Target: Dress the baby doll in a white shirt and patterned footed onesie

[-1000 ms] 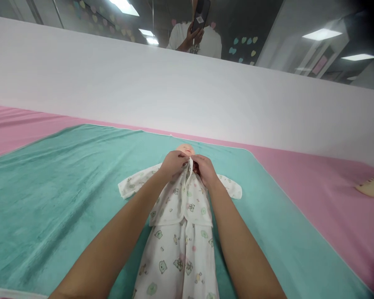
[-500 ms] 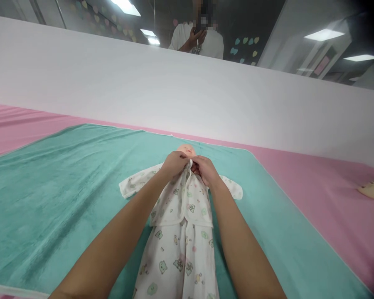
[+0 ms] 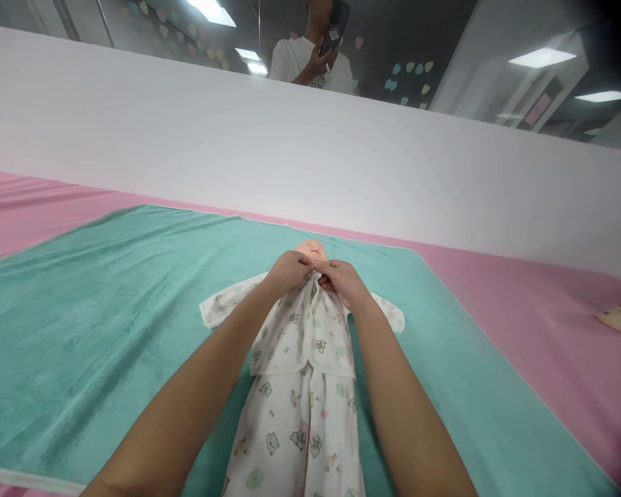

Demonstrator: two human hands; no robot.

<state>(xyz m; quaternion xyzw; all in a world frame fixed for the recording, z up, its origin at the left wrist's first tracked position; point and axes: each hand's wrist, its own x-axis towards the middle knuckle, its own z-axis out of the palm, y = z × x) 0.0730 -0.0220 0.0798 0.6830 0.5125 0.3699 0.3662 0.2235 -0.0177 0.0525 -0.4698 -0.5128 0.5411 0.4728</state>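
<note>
There's one doll (image 3: 311, 248), one jacket (image 3: 290, 338) — plus the person's two hands (image 3: 290, 271) (image 3: 344, 281).

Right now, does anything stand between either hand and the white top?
Nothing visible does: the left hand and right hand both pinch the white top at its neckline, close by the doll's head.

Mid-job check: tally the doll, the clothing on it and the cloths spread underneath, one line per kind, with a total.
Doll: 1
Clothing: 2 (printed front-opening top, printed pants)
Cloths: 2 (teal blanket, pink sheet)
Total: 5
</note>
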